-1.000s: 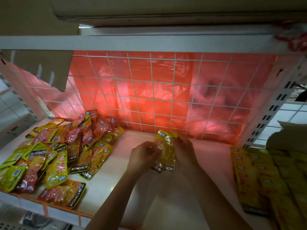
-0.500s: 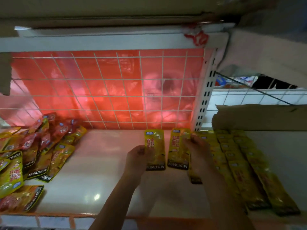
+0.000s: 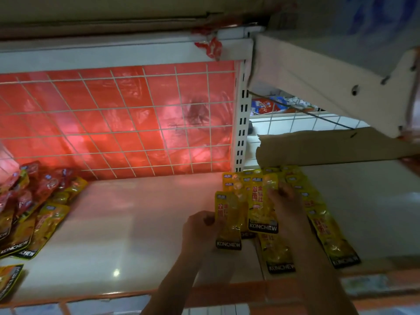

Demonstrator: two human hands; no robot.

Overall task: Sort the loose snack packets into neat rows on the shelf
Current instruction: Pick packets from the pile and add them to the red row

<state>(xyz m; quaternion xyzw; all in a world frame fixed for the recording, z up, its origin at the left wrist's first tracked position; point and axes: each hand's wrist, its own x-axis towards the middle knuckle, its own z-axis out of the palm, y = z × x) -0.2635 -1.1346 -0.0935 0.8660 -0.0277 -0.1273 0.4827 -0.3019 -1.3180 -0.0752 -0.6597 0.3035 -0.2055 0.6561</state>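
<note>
My left hand (image 3: 200,230) pinches the left edge of a yellow KONCHEW packet (image 3: 228,221), held upright over the white shelf (image 3: 127,223). My right hand (image 3: 285,201) holds a second yellow packet (image 3: 261,205) just to its right, thumb on the packet's right edge. Both packets hang over the left end of the overlapping rows of yellow packets (image 3: 327,226) laid on the shelf's right part. A loose heap of red and yellow packets (image 3: 34,210) lies at the far left.
A white wire grid with red plastic behind it (image 3: 118,123) backs the shelf. A slotted white upright (image 3: 242,123) stands behind the rows. A cardboard sheet (image 3: 329,146) juts over the right side. The orange shelf lip (image 3: 95,296) runs along the front.
Both hands carried the two yellow packets from the shelf's middle rightward to the laid rows; the packets, first bunched together, are now apart, one in each hand. The view swung right.
</note>
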